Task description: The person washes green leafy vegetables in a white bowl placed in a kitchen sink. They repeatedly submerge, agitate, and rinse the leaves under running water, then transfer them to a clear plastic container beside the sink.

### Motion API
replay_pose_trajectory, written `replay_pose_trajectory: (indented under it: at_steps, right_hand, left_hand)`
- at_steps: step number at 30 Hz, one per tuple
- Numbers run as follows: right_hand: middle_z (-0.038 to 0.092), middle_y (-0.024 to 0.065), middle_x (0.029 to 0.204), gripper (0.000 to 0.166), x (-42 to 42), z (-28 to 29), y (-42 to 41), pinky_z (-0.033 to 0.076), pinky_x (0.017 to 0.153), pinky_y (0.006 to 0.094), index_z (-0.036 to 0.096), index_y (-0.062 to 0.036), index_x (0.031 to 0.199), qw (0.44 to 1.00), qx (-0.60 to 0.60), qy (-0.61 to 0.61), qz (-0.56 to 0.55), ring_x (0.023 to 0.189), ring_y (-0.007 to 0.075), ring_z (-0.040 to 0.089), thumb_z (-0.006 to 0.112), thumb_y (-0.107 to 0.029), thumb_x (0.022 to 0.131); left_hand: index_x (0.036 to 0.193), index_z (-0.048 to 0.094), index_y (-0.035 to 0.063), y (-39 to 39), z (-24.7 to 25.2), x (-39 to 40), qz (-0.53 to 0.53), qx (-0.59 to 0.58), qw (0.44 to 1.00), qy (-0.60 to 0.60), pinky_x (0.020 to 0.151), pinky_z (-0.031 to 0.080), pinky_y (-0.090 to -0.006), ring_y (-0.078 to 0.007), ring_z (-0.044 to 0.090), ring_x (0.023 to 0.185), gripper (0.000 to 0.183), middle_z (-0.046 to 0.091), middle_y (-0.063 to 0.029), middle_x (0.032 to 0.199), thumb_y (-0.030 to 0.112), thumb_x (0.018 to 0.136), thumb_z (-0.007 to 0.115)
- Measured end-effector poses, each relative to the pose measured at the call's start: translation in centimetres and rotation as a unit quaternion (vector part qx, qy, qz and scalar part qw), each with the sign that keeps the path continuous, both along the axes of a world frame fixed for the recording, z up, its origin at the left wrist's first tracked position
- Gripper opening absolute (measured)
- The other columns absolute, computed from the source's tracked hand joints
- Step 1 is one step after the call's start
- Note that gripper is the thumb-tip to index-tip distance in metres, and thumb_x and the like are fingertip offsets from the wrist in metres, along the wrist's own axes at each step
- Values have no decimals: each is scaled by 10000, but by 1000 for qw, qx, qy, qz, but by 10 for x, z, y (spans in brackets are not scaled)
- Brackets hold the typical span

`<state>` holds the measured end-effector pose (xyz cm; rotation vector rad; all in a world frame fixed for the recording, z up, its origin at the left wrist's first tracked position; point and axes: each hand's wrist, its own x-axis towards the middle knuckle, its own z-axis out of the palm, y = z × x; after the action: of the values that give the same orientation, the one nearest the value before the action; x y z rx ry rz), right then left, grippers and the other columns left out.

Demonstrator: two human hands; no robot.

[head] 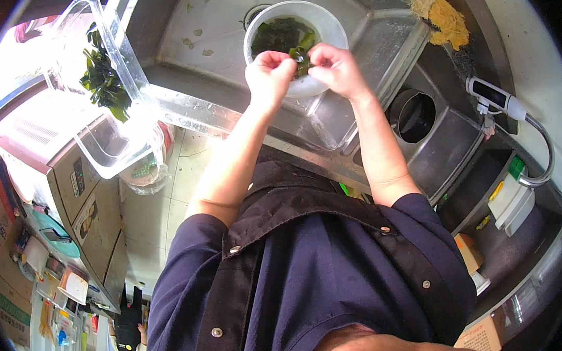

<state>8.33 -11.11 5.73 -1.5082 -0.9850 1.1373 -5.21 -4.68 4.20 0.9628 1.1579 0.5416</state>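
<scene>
Over a round white tub (336,27) in the steel sink (213,74), my left hand (269,77) and my right hand (338,69) pinch a strip of green seaweed (301,57) between them. Both hands hold it with thumb and fingertips, the left at its left side and the right at its right. Below the strip, more dark green seaweed (277,32) lies in liquid in the tub. To the left, a clear plastic container (120,54) holds another heap of seaweed (105,80). Small green scraps (187,43) stick to the sink floor.
A second sink basin at right holds a black round pot (417,115). Beside it a white spray tap (495,94) hangs on a curved hose. Yellow cloths (447,19) lie on the sink's far edge. A metal cabinet (86,191) stands left; another person (129,331) is farther off.
</scene>
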Motion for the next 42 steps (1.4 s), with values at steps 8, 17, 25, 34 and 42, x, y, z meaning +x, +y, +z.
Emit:
replay_pose_trajectory:
  at_steps: [8,17,25,34,42]
  right_hand:
    - [529,38,739,126,-2,-12,4,364,424,197,499,-38,745,912,-60,341,-218,502,86,461,516,75,692]
    - [448,41,615,304,23,-85,31,341,406,241,459,-57,954,844,-80,402,-346,459,128,433,492,76,684]
    - [568,76,701,143,4,-174,56,413,439,302,564,-45,842,815,-297,189,-461,508,190,532,615,-47,708]
    - [617,148,817,287,13,-190,71,440,687,354,589,64,842,873,-269,53,-404,740,276,574,621,-203,744]
    - [561,12,655,156,6,-93,40,384,493,202,557,-58,696,896,-165,191,-367,568,71,518,631,-174,771]
  left_hand:
    - [957,506,36,7,-1,8,-80,-132,984,-89,551,471,-245,-124,559,612,210,568,-53,757,24,749,534]
    - [799,510,-1,30,-48,49,209,-284,934,-62,479,485,-254,-154,559,547,152,554,-83,657,145,835,531]
    - [820,501,2,33,-156,72,285,-260,908,166,373,369,-290,-180,464,444,312,512,-84,610,282,774,630]
    - [1040,501,20,35,-155,79,330,-367,868,60,543,472,-336,-226,576,730,284,568,-124,963,137,790,566]
    - [952,484,88,33,-117,60,285,-403,866,-81,523,437,-295,-182,516,636,177,539,-47,861,232,855,517]
